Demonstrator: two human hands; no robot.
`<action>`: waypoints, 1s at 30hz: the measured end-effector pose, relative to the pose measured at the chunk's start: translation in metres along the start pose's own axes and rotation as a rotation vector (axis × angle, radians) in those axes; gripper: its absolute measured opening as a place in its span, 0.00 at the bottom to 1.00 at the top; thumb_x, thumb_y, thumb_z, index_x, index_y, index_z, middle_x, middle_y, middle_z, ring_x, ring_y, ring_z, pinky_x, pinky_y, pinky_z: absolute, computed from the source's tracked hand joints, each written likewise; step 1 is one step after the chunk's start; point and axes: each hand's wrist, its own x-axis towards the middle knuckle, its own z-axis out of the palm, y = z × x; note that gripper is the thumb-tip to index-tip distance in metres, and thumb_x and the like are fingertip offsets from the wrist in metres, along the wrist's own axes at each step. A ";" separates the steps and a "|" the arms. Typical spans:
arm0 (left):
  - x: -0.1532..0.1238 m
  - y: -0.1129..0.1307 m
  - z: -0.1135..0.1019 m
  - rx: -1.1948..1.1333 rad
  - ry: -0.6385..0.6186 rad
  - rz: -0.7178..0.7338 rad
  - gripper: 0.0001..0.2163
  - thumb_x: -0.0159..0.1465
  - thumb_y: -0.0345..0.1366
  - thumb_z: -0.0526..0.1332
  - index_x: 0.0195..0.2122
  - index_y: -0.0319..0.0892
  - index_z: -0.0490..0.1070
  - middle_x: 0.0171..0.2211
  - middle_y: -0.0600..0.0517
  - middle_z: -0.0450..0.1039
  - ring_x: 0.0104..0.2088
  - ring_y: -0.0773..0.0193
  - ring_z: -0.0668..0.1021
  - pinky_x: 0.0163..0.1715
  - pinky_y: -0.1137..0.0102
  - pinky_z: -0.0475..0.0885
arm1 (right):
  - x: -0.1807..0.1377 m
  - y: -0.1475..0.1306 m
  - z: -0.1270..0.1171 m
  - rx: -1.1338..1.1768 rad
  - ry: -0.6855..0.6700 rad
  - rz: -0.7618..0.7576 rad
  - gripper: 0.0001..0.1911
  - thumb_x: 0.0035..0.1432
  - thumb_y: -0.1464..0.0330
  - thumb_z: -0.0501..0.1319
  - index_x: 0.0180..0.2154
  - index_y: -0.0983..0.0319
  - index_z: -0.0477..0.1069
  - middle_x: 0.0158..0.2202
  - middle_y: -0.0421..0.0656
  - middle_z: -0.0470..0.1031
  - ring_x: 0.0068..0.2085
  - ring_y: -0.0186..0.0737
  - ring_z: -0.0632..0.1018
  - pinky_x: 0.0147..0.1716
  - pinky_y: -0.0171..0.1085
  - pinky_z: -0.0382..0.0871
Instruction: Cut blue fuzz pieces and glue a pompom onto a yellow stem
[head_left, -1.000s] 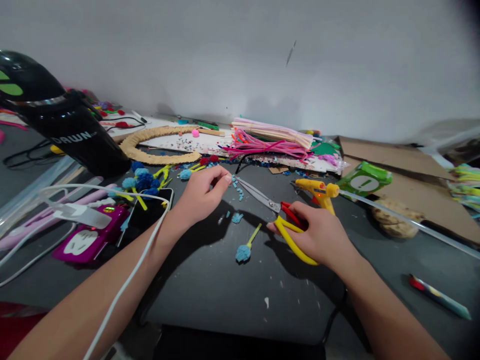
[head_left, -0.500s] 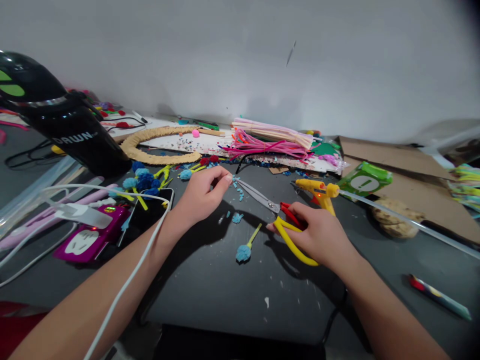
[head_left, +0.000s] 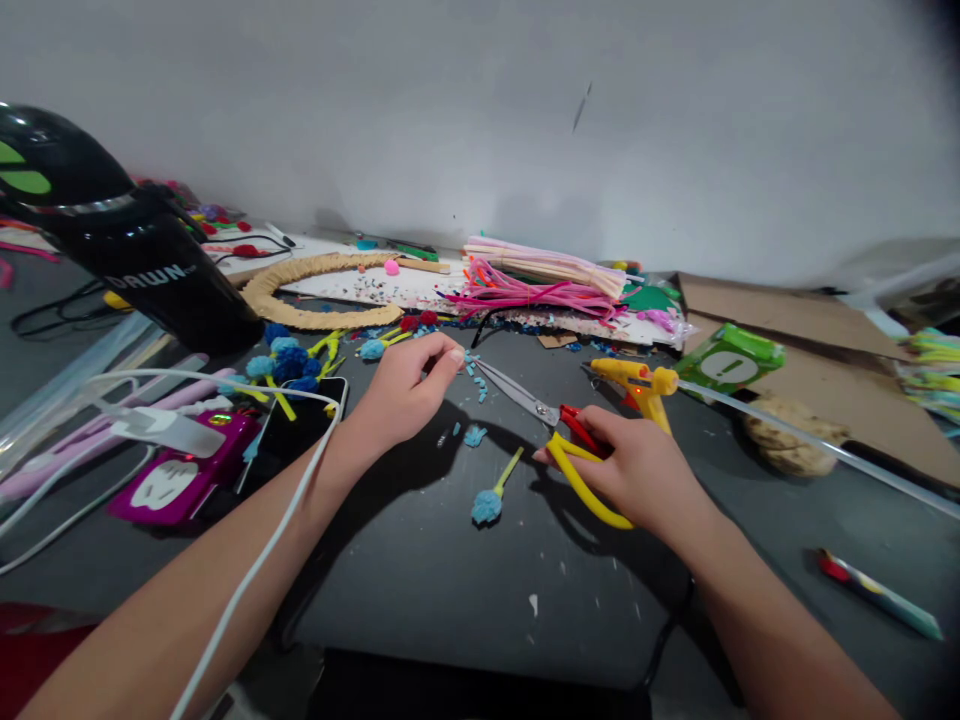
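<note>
My right hand (head_left: 626, 465) grips a pair of scissors (head_left: 521, 393) with one red and one yellow handle. Their blades point up and left toward the fingertips of my left hand (head_left: 414, 388). That hand is closed in a pinch; a bit of blue material shows at its fingertips, mostly hidden. Small blue clippings (head_left: 480, 385) lie below the blade tips. Nearer to me, a blue pompom flower (head_left: 487, 506) with a yellow-green stem rests on the dark table, and a small blue tuft (head_left: 474, 436) lies just beyond it.
A yellow glue gun (head_left: 634, 380) with a clear stick sits right of the scissors. Pink pipe cleaners (head_left: 532, 292) lie at the back beside a tan curved ring (head_left: 262, 290). At left stand a black bottle (head_left: 180, 270) and a magenta power strip (head_left: 176, 480); a white cable crosses my left forearm.
The scissors' yellow handle has shifted slightly toward the red one. My left hand has stayed in place.
</note>
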 end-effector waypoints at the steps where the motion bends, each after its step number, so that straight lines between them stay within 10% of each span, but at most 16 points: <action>1: 0.000 0.000 0.000 -0.001 -0.001 0.000 0.13 0.68 0.40 0.53 0.30 0.39 0.69 0.25 0.55 0.67 0.25 0.68 0.66 0.28 0.72 0.61 | 0.000 0.000 0.000 0.001 0.003 0.004 0.26 0.53 0.44 0.61 0.25 0.58 0.59 0.19 0.35 0.62 0.23 0.33 0.59 0.24 0.34 0.49; 30: 0.000 -0.001 0.002 0.015 0.012 0.016 0.14 0.69 0.41 0.52 0.30 0.40 0.69 0.22 0.56 0.63 0.24 0.68 0.65 0.25 0.72 0.60 | -0.002 -0.004 -0.002 -0.008 0.054 0.001 0.26 0.52 0.42 0.60 0.26 0.58 0.62 0.18 0.36 0.64 0.21 0.33 0.61 0.22 0.33 0.48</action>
